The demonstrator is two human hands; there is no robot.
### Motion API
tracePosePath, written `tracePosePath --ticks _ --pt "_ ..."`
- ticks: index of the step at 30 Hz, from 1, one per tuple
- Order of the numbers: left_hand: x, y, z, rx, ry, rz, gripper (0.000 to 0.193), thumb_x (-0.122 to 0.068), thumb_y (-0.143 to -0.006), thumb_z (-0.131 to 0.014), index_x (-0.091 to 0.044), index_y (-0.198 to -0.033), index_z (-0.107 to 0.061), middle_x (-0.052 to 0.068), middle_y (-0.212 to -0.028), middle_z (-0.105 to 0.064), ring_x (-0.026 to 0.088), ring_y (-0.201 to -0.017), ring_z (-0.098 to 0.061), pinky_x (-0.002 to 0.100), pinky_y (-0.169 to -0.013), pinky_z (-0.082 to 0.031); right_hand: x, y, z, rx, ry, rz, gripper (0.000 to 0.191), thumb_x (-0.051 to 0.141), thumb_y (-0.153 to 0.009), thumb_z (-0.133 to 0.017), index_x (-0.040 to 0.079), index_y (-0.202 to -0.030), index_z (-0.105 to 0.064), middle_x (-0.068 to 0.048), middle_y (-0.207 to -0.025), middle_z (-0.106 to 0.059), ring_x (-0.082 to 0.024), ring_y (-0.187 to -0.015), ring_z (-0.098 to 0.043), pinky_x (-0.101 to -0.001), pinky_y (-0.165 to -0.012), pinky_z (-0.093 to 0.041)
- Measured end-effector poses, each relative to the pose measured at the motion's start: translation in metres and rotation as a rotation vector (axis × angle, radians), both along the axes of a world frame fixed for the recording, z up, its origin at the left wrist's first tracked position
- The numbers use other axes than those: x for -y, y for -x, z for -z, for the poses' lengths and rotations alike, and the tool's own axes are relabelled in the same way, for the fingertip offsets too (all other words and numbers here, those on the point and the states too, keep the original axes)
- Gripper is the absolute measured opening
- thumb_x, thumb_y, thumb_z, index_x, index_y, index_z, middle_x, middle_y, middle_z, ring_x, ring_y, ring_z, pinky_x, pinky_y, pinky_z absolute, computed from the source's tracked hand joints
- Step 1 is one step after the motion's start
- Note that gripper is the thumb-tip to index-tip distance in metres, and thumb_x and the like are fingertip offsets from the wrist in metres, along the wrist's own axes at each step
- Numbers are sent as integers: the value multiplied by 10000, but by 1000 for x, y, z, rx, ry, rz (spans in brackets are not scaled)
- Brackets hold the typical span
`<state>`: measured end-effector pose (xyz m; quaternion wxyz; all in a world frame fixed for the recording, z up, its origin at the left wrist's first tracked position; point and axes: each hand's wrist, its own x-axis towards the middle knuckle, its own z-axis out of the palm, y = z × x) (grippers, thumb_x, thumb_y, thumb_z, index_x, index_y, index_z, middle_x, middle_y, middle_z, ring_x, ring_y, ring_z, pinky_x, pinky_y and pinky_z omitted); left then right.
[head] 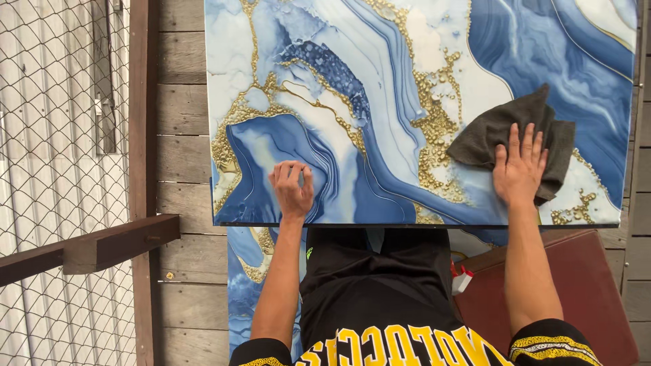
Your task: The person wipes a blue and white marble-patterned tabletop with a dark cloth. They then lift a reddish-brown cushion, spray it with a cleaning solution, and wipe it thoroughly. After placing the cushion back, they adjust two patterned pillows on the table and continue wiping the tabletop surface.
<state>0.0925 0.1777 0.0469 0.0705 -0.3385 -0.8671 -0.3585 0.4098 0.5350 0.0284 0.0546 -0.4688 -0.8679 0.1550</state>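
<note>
A large glossy panel with blue, white and gold marble swirls lies flat in front of me. My right hand presses flat, fingers spread, on a dark grey cloth at the panel's right side. My left hand rests on the panel near its front edge, fingers curled under, holding nothing that I can see.
A second marbled panel lies below the first. A dark red box stands at lower right, with a small red-and-white object beside it. Wooden floor planks, a wooden post and rail and wire mesh fencing are at left.
</note>
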Motion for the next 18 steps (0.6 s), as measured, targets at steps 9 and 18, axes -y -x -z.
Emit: tracePosePath --ticks 9,18 --pt "35 -54 9 -79 17 -193 261 -235 -1030 -541 -112 -885 -719 42 -1033 -651 248 -1116 -560 422 -1030 -346 77 14 25 39 -134 38 673 305 -1095 -457 56 -1695 -281 -176 -1776 -70 -452 -1614 -4 -679 -1258 -11" --pt "41 -88 -4 -21 -40 -20 311 -277 -1051 -492 -95 -897 -692 40 -1041 -660 234 -1111 -562 412 -1039 -321 258 67 -23 -239 47 -776 520 421 -1050 -505 364 -1562 -427 -19 -1683 -282 -284 -1567 -198 -556 -1266 -126"
